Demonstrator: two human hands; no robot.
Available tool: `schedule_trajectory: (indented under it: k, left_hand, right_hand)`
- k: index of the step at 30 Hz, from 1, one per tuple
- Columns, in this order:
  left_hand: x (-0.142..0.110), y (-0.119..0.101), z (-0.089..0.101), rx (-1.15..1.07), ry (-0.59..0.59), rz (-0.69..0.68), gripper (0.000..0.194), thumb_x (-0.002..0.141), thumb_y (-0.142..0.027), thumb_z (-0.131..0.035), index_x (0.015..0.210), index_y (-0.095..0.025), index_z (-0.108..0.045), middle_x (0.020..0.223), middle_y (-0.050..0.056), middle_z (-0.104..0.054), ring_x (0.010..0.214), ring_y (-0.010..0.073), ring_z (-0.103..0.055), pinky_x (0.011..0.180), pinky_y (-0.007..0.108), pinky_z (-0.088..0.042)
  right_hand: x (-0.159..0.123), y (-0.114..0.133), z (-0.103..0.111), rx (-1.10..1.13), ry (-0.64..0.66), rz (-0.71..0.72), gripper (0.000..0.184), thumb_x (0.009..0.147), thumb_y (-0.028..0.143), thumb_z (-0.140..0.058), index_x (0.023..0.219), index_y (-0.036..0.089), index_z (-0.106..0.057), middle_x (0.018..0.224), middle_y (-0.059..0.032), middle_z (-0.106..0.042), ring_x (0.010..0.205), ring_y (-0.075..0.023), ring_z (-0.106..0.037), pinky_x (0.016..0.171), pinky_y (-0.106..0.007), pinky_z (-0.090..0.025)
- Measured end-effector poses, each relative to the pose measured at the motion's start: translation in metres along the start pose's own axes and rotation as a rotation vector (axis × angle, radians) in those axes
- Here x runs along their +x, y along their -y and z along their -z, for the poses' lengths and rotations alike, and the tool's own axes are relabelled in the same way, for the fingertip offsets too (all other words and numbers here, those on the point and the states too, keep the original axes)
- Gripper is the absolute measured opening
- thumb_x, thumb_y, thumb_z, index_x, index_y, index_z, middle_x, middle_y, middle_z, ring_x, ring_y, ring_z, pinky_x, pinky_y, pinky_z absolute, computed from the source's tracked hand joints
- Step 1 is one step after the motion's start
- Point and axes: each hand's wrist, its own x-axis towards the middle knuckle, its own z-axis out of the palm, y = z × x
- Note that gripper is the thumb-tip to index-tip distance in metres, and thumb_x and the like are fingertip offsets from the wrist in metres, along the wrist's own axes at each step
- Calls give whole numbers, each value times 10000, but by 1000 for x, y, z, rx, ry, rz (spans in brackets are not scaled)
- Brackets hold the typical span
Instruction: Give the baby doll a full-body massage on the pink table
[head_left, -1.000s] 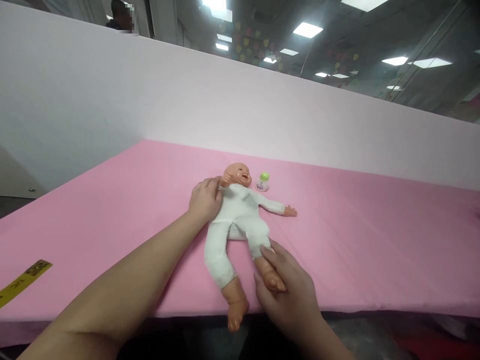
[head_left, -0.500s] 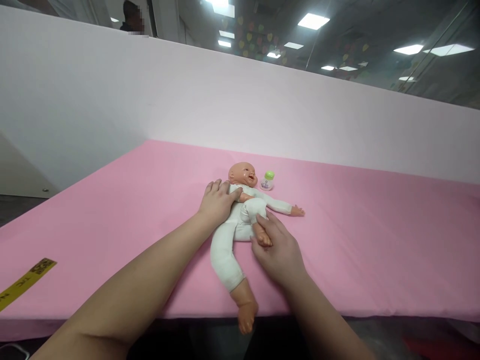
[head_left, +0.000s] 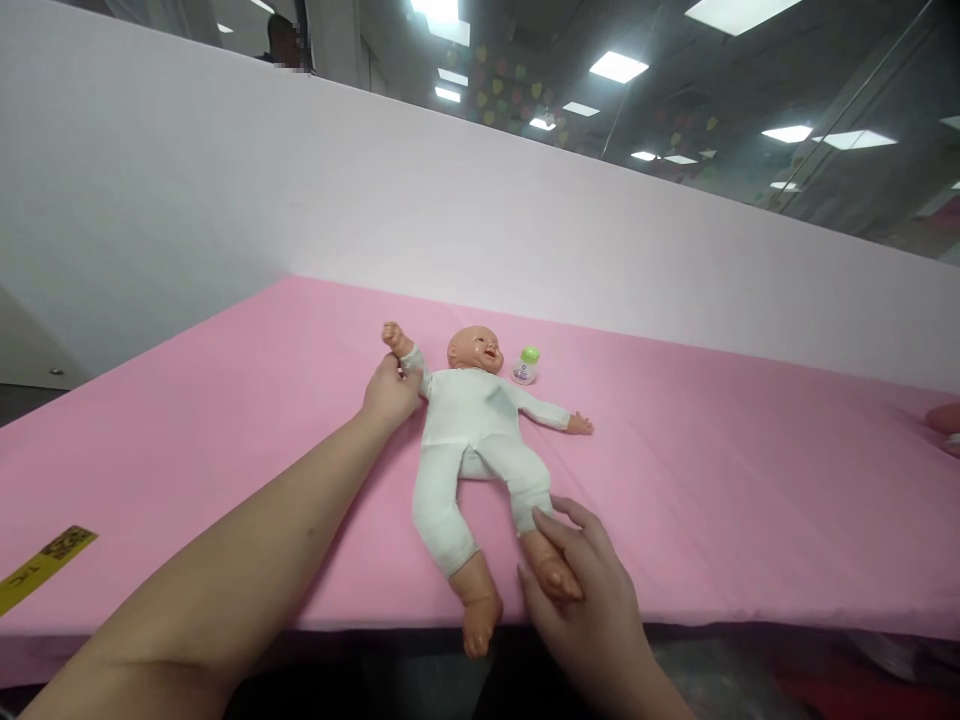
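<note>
A baby doll [head_left: 474, 408] with a white cloth body lies on its back on the pink-covered table [head_left: 225, 400], head towards the wall. My left hand [head_left: 392, 393] is closed around the doll's arm at the left, just below its raised plastic hand. Near the table's front edge, my right hand [head_left: 589, 580] curls around the doll's lower leg on the right, its plastic foot resting against my palm. The doll's other arm stretches out to the right, and its other foot hangs over the edge. Beside the head stands a small clear bottle [head_left: 526, 367] with a green cap.
A yellow tape strip [head_left: 46, 567] with a printed code is stuck at the table's left front. Behind the table runs a white wall [head_left: 450, 220] with glass above it. Through the glass a person [head_left: 283, 42] shows. Something skin-coloured [head_left: 943, 418] reaches in at the right edge.
The doll's left-side arm has swung from across its chest out to the side with my left hand. Its bent right-side leg has come down straight towards me, my right hand moving with it.
</note>
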Motion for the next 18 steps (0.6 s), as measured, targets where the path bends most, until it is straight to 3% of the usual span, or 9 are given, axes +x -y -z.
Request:
schedule_trajectory:
  k: [5,13,18]
  left_hand:
    - [14,13,3,-115,-170,191,600,870,-452,-700,1374,-226,-465,1345,151,-627,1131,338,-669,942,469,-539]
    - [24,24,22,4,-243,250,987,803,-383,-720,1619,-192,-198,1542,222,-401,1216,378,-622,1004,521,-545]
    - [26,30,28,108,-191,241,920,789,-388,-693,1602,-189,-310,1564,204,-369,1106,353,-670,920,502,-586]
  right_hand:
    - [-28,-2,-9,7,75,15,434,856,182,-618,1285,239,-655,1386,-167,-571,1127,-310,-720,831,-418,-685]
    - [-35,-8,-6,1,197,54,519,855,184,-645,1364,281,-626,1498,-156,-501,1126,-305,-723,802,-391,-687]
    - [-34,-12,1,83,171,74,648,761,244,-795,1379,262,-599,1489,-170,-513,1182,-334,-695,844,-384,-672]
